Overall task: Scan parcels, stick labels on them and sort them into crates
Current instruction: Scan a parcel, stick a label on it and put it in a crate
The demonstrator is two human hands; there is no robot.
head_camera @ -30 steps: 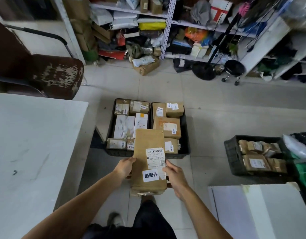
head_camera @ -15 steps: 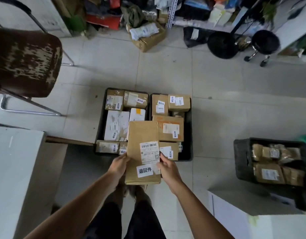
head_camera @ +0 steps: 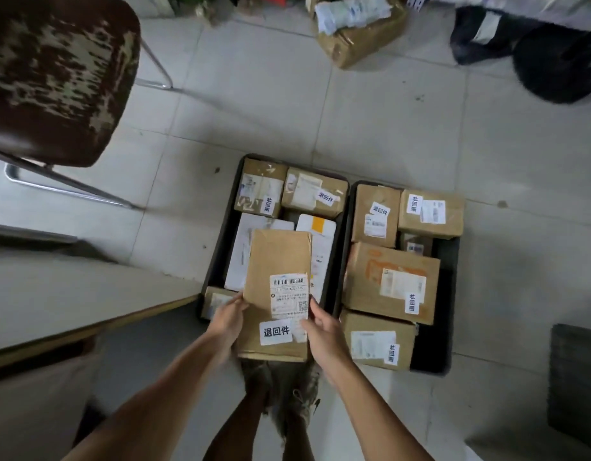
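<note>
Labelled parcel [head_camera: 277, 294] hangs over left crate [head_camera: 217, 241], long axis pointing away from the person. Left hand [head_camera: 225, 319] and right hand [head_camera: 322, 331] grip its near end from either side, equally close.

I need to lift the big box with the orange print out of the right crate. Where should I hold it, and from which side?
Take the orange-print box by its two short side faces, coming down from above with one hand on each. It lies flat with its broad top exposed, too wide for a one-hand grip. The right side has open space in the right crate; the left side sits tight against the crate wall.
</note>
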